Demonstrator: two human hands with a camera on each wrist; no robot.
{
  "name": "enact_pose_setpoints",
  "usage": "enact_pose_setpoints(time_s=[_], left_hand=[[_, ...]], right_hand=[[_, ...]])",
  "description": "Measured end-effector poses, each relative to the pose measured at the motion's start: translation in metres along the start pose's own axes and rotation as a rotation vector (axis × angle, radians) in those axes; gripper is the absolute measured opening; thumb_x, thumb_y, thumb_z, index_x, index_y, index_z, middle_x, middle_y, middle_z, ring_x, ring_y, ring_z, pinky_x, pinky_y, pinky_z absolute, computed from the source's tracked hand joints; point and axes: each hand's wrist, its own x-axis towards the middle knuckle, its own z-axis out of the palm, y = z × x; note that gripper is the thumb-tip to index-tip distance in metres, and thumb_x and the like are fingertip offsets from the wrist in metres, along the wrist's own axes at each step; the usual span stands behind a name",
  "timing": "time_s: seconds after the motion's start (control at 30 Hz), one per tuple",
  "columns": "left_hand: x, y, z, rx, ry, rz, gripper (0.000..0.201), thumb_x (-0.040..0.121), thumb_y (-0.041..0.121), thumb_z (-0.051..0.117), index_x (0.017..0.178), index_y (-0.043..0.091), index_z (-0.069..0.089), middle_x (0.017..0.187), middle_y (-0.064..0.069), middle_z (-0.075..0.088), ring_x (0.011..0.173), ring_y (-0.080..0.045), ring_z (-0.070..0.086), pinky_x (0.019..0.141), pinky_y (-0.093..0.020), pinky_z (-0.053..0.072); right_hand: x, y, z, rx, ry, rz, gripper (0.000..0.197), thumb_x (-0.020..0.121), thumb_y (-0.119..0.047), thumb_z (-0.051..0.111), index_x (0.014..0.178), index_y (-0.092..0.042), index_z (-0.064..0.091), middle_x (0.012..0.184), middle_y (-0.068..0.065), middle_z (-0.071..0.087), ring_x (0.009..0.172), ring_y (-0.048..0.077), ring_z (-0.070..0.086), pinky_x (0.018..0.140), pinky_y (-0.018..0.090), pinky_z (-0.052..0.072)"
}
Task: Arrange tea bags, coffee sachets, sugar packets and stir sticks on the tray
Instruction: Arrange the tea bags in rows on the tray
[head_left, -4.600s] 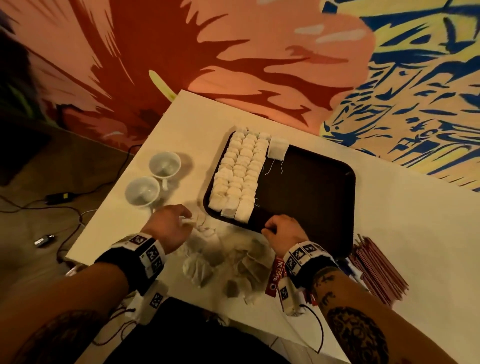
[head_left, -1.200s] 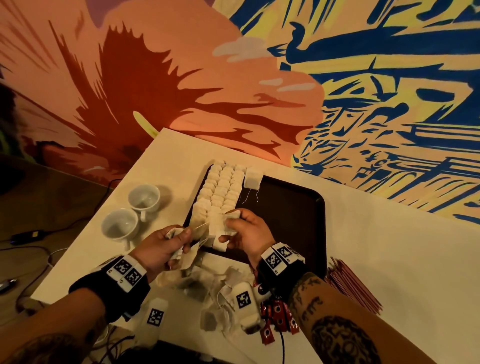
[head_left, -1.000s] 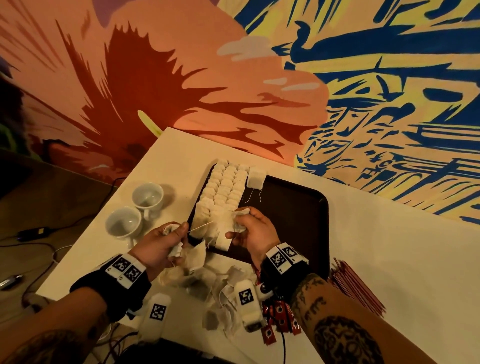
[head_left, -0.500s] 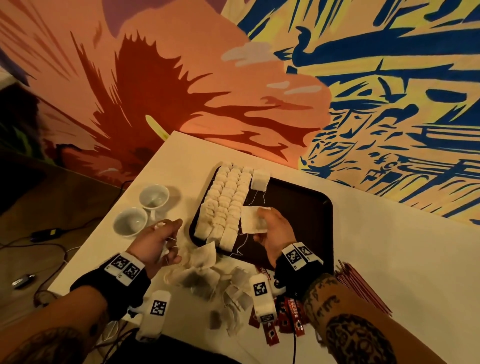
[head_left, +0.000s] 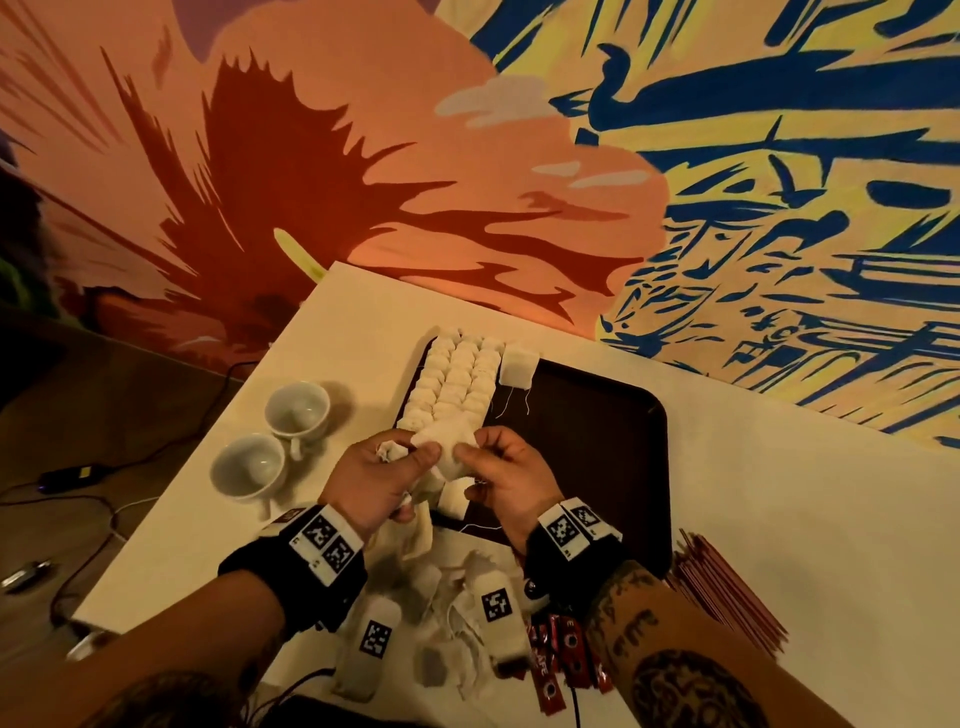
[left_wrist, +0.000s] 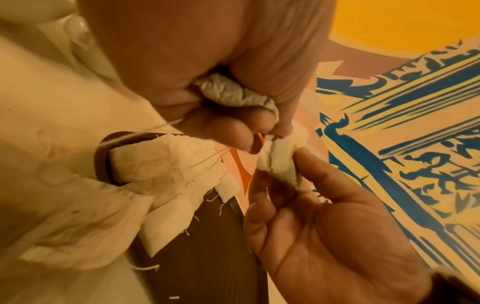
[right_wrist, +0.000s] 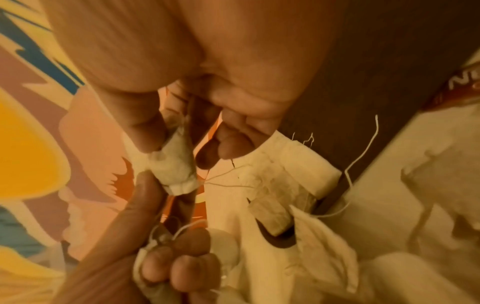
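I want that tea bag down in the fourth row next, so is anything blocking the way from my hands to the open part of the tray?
Nothing visible does. Both hands pinch the tea bag above the tray's near edge; the dark floor beside the three filled rows lies bare, apart from one bag at the far end.

Black wristbands (head_left: 306, 571) — checkered tags, tattoos

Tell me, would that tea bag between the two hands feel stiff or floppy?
Probably floppy: the tea bag crumples where the left hand and right hand pinch it. Likely light, since fingertips alone hold it. Its thin paper looks easy to tear.
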Motion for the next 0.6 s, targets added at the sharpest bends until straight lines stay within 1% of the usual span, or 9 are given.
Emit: enact_pose_setpoints(time_s=[0.07, 0.1, 0.2, 0.27, 0.33, 0.4, 0.47, 0.53, 0.6], left_hand=[[0.004, 0.002, -0.001, 0.012, 0.025, -0.003, 0.013, 0.085, 0.016, 0.076, 0.088, 0.006, 0.069, 0.063, -0.015, 0.06, 0.047, -0.022, 0.046, 0.047, -0.025, 0.037], [0.006, 0.003, -0.001, 0.037, 0.015, -0.009, 0.01, 0.085, 0.014, 0.076, 0.089, 0.007, 0.069, 0.062, -0.014, 0.059, 0.047, -0.022, 0.046, 0.047, -0.025, 0.038], [0.009, 0.005, 0.0, 0.17, -0.057, 0.011, 0.007, 0.083, 0.015, 0.078, 0.085, 0.012, 0.071, 0.057, -0.006, 0.059, 0.048, -0.02, 0.052, 0.046, -0.026, 0.042], [0.015, 0.006, 0.003, 0.248, -0.084, 0.04, 0.008, 0.082, 0.018, 0.079, 0.081, 0.015, 0.072, 0.054, -0.002, 0.06, 0.043, -0.014, 0.053, 0.044, -0.025, 0.043], [0.024, 0.006, 0.007, 0.251, -0.081, 0.025, 0.009, 0.081, 0.021, 0.08, 0.08, 0.017, 0.072, 0.053, -0.002, 0.061, 0.041, -0.014, 0.052, 0.044, -0.025, 0.044], [0.034, 0.009, 0.008, 0.203, -0.047, -0.004, 0.006, 0.082, 0.022, 0.08, 0.08, 0.02, 0.074, 0.058, -0.003, 0.066, 0.041, -0.016, 0.05, 0.048, -0.027, 0.044], [0.045, 0.011, 0.006, 0.162, -0.014, -0.007, 0.004, 0.085, 0.023, 0.076, 0.081, 0.022, 0.075, 0.07, -0.005, 0.073, 0.042, -0.013, 0.049, 0.053, -0.029, 0.046], [0.056, 0.013, 0.004, 0.123, 0.012, -0.007, 0.008, 0.088, 0.025, 0.073, 0.085, 0.017, 0.074, 0.076, -0.008, 0.074, 0.042, -0.011, 0.048, 0.05, -0.029, 0.047], [0.066, 0.012, 0.002, 0.068, 0.039, -0.029, 0.015, 0.088, 0.028, 0.073, 0.087, 0.013, 0.072, 0.075, -0.012, 0.07, 0.044, -0.014, 0.044, 0.045, -0.026, 0.043]], right_hand=[[0.002, 0.0, -0.004, -0.135, -0.013, -0.029, 0.015, 0.085, -0.01, 0.077, 0.085, -0.018, 0.064, 0.084, 0.001, 0.07, 0.076, 0.014, 0.064, 0.062, 0.028, 0.05], [0.004, 0.0, -0.007, -0.198, -0.022, -0.043, 0.014, 0.086, -0.011, 0.076, 0.088, -0.019, 0.065, 0.085, -0.001, 0.071, 0.076, 0.012, 0.065, 0.063, 0.027, 0.051], [0.011, -0.002, -0.013, -0.331, -0.052, -0.105, 0.018, 0.089, -0.019, 0.074, 0.101, -0.031, 0.068, 0.096, -0.007, 0.074, 0.088, 0.008, 0.069, 0.073, 0.025, 0.054], [0.017, -0.003, -0.015, -0.433, -0.068, -0.165, 0.015, 0.09, -0.02, 0.074, 0.096, -0.034, 0.072, 0.096, -0.006, 0.076, 0.091, 0.006, 0.07, 0.081, 0.025, 0.055], [0.025, -0.005, -0.017, -0.515, -0.05, -0.194, 0.014, 0.09, -0.019, 0.073, 0.086, -0.032, 0.073, 0.088, -0.004, 0.076, 0.084, 0.008, 0.07, 0.08, 0.026, 0.057], [0.037, -0.009, -0.023, -0.544, 0.014, -0.179, 0.015, 0.091, -0.019, 0.072, 0.082, -0.03, 0.072, 0.08, -0.007, 0.073, 0.077, 0.009, 0.069, 0.074, 0.029, 0.057], [0.055, -0.012, -0.036, -0.55, 0.148, -0.143, 0.011, 0.092, -0.025, 0.071, 0.083, -0.031, 0.07, 0.081, -0.007, 0.073, 0.079, 0.015, 0.07, 0.076, 0.038, 0.06], [0.074, -0.015, -0.051, -0.57, 0.271, -0.101, 0.007, 0.092, -0.031, 0.07, 0.085, -0.032, 0.068, 0.086, -0.007, 0.073, 0.082, 0.017, 0.071, 0.08, 0.046, 0.06], [0.091, -0.018, -0.064, -0.618, 0.311, -0.066, 0.005, 0.092, -0.031, 0.07, 0.088, -0.031, 0.066, 0.089, -0.008, 0.072, 0.085, 0.015, 0.07, 0.083, 0.047, 0.06]])
